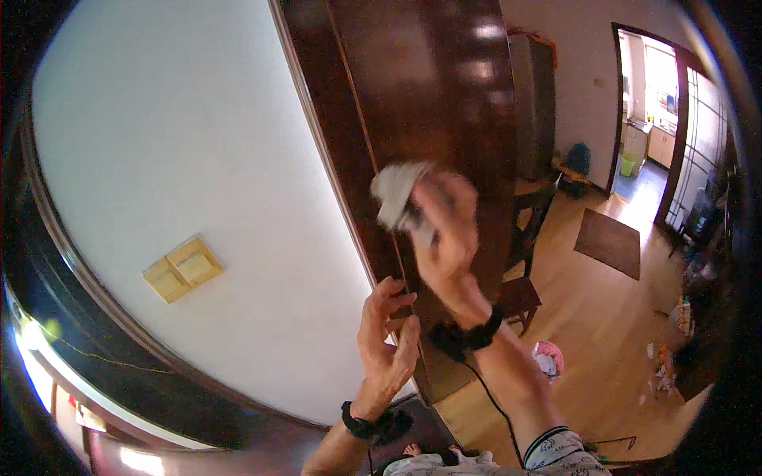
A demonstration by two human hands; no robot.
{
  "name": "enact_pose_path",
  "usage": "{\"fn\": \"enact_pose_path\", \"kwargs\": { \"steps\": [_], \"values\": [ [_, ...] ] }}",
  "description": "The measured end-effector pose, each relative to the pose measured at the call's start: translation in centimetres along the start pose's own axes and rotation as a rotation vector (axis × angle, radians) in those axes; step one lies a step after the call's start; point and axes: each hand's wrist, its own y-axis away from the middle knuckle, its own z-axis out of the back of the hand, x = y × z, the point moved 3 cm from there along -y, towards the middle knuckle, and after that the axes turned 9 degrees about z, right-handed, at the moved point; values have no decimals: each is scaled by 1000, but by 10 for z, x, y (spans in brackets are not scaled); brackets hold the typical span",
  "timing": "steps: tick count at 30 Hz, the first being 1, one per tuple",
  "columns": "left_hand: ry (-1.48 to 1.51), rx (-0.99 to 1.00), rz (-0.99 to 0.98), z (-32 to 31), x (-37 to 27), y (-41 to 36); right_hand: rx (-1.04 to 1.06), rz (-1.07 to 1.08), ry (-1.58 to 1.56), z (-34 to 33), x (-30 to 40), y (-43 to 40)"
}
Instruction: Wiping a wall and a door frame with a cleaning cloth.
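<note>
My right hand (446, 223) grips a folded pale cloth (396, 193) at a dark, glossy wooden door (417, 101); both hand and cloth are blurred. Whether the cloth touches the wood cannot be told. Lower and to the left, my left hand (387, 339) has its fingers bent and apart, holding nothing, near the edge of the dark wood and its light-coloured trim. Each wrist wears a black band with a dark device, and a black cable hangs from the right one.
A yellowed double wall switch (183, 269) is on the white wall at left. At right are a dark wooden chair (521, 297), a pink basket (547, 360) with pale contents, a brown mat (608, 244) and an open doorway. Bare feet show at the bottom.
</note>
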Motion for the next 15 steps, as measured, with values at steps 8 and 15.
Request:
{"fn": "enact_pose_path", "kwargs": {
  "steps": [8, 15],
  "values": [
    [149, 4, -4, 9, 18, 5, 121, -126, -27, 2, 41, 80],
    [87, 108, -148, -5, -20, 0, 13, -319, -92, 17, 55, 46]
  ]
}}
